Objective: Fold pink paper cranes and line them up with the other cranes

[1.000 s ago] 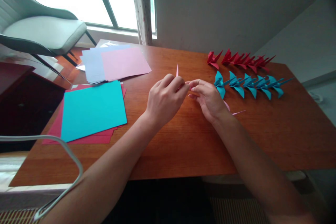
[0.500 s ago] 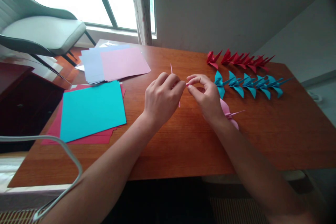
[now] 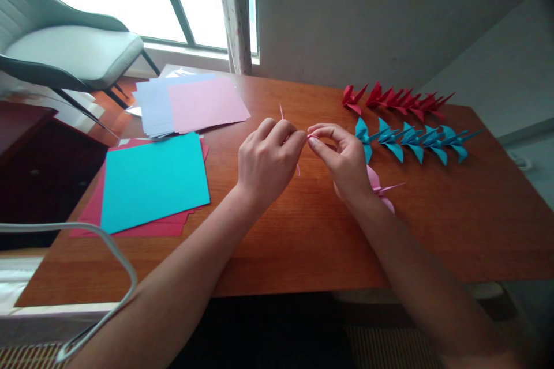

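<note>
Both hands pinch one small, thin folded piece of pink paper [image 3: 311,136] above the brown wooden table [image 3: 303,248].

The left hand [image 3: 271,155] closes its fingers around the piece, and the right hand [image 3: 344,155] nips its tip between thumb and finger; beside the right wrist lies a pink folded-paper bird [image 3: 373,179], partly hidden, and farther out stand rows of turquoise paper birds [image 3: 411,137] and red paper birds [image 3: 401,102].

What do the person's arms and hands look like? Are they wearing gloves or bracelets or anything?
The left hand and right hand have no gloves, and no rings show. The left arm and right arm look bare, with no sleeve, watch or bracelet to see, though the right arm's lower end is blurry. A pale cable loops beside the left arm.
</note>
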Available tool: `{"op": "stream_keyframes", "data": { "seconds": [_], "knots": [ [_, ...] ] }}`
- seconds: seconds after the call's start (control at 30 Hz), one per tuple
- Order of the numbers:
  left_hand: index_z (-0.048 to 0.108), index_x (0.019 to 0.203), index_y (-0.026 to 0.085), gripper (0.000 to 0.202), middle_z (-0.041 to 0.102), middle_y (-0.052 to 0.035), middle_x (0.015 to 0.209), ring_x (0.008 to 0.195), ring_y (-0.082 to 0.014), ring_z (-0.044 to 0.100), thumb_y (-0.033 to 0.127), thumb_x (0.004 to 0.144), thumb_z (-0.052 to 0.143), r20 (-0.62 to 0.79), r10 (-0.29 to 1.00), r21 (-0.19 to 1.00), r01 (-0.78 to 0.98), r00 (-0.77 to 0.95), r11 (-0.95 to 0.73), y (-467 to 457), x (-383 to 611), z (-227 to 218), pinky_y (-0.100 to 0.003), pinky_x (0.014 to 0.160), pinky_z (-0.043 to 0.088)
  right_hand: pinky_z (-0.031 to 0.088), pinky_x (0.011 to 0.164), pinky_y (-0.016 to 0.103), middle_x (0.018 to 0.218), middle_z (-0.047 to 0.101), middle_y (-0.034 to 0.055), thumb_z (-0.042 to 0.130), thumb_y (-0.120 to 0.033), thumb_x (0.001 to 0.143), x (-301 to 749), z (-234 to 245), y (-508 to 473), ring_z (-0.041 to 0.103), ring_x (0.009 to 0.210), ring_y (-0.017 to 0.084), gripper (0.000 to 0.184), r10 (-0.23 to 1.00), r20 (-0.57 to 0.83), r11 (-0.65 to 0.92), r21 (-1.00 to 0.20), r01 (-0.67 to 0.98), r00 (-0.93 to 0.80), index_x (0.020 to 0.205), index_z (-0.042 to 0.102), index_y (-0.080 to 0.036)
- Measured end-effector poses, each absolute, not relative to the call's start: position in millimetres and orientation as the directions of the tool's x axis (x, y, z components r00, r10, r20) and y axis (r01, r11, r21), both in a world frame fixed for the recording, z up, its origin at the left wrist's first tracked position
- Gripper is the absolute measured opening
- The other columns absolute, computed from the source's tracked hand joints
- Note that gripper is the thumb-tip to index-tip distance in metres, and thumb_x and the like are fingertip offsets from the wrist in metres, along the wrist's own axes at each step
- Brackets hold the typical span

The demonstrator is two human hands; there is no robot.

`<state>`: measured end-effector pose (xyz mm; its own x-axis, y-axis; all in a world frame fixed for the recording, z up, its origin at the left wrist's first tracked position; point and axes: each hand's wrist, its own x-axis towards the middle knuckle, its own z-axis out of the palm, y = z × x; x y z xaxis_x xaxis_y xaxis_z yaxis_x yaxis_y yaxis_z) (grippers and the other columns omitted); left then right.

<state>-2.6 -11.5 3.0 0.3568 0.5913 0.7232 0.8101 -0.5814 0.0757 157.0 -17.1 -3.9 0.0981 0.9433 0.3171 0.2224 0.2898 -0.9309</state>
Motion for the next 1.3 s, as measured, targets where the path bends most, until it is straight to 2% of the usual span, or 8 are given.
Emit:
{"op": "stream_keyframes", "data": {
  "seconds": [0.2,0.43,0.63,0.7,0.93,1.1,1.3],
  "knots": [
    [0.073,0.092,0.024,0.024,0.073,-0.0036,0.089,0.083,-0.0207,0.058,0.025,0.103,0.053,0.721,0.596,0.083,0.81,0.354,-0.58,-11.9,-2.6,3.2,-0.035,0.069,0.043,0.053,0.093,0.039,0.107,0.071,0.0032,0.074,-0.031,0.084,155.2,-4.9,-17.2,0.066,0.107,0.022,0.009,0.956,0.268,0.246,-0.955,0.163,0.124,0.082,0.069,-0.023],
    [0.073,0.09,0.024,0.026,0.073,-0.0045,0.089,0.084,-0.0208,0.058,0.027,0.104,0.051,0.713,0.609,0.114,0.801,0.346,-0.588,-12.1,-2.9,4.2,-0.035,0.07,0.043,0.056,0.085,0.036,0.108,0.07,0.0035,0.073,-0.033,0.087,157.8,-4.5,-17.0,0.066,0.107,0.021,0.01,0.922,0.374,0.334,-0.899,0.283,0.097,0.083,0.068,-0.025],
    [0.074,0.091,0.022,0.024,0.074,-0.004,0.09,0.085,-0.0205,0.059,0.026,0.103,0.053,0.735,0.59,0.11,0.799,0.335,-0.591,-10.3,-3.2,3.5,-0.034,0.071,0.045,0.056,0.086,0.039,0.105,0.071,0.0033,0.073,-0.032,0.088,160.4,-0.2,-15.9,0.066,0.104,0.021,0.008,0.876,0.481,0.429,-0.812,0.396,0.037,0.083,0.068,-0.027],
    [0.074,0.091,0.022,0.024,0.074,-0.0038,0.09,0.085,-0.0199,0.06,0.028,0.103,0.054,0.741,0.592,0.14,0.789,0.317,-0.598,-9.4,-2.8,3.2,-0.033,0.071,0.045,0.056,0.086,0.039,0.103,0.071,0.0032,0.073,-0.031,0.088,161.9,1.1,-14.9,0.066,0.102,0.021,0.007,0.864,0.502,0.455,-0.797,0.396,0.018,0.084,0.069,-0.027],
    [0.074,0.09,0.022,0.025,0.074,-0.0036,0.09,0.083,-0.0179,0.062,0.035,0.102,0.057,0.694,0.685,0.359,0.716,0.224,-0.598,-7.7,-1.8,4.0,-0.031,0.074,0.046,0.057,0.085,0.038,0.1,0.073,0.0019,0.075,-0.034,0.089,164.4,0.2,-11.0,0.068,0.099,0.02,0.007,0.865,0.5,0.456,-0.811,0.367,0.029,0.086,0.072,-0.028],
    [0.074,0.089,0.021,0.023,0.074,-0.0035,0.089,0.082,-0.0173,0.062,0.033,0.101,0.058,0.684,0.697,0.391,0.699,0.214,-0.598,-7.4,-1.9,5.3,-0.03,0.075,0.047,0.057,0.086,0.04,0.1,0.073,0.0028,0.075,-0.033,0.089,164.4,0.7,-11.2,0.068,0.099,0.021,0.005,0.845,0.534,0.492,-0.79,0.367,0.018,0.088,0.075,-0.029],
    [0.075,0.088,0.022,0.019,0.073,-0.0029,0.084,0.08,-0.0172,0.063,0.03,0.099,0.061,0.692,0.696,0.415,0.685,0.19,-0.599,-5.0,-1.7,4.5,-0.03,0.074,0.048,0.054,0.096,0.045,0.102,0.073,0.0026,0.074,-0.034,0.09,165.8,5.4,-14.2,0.066,0.102,0.023,0.003,0.826,0.564,0.501,-0.723,0.475,-0.014,0.09,0.074,-0.031]
  ]
}}
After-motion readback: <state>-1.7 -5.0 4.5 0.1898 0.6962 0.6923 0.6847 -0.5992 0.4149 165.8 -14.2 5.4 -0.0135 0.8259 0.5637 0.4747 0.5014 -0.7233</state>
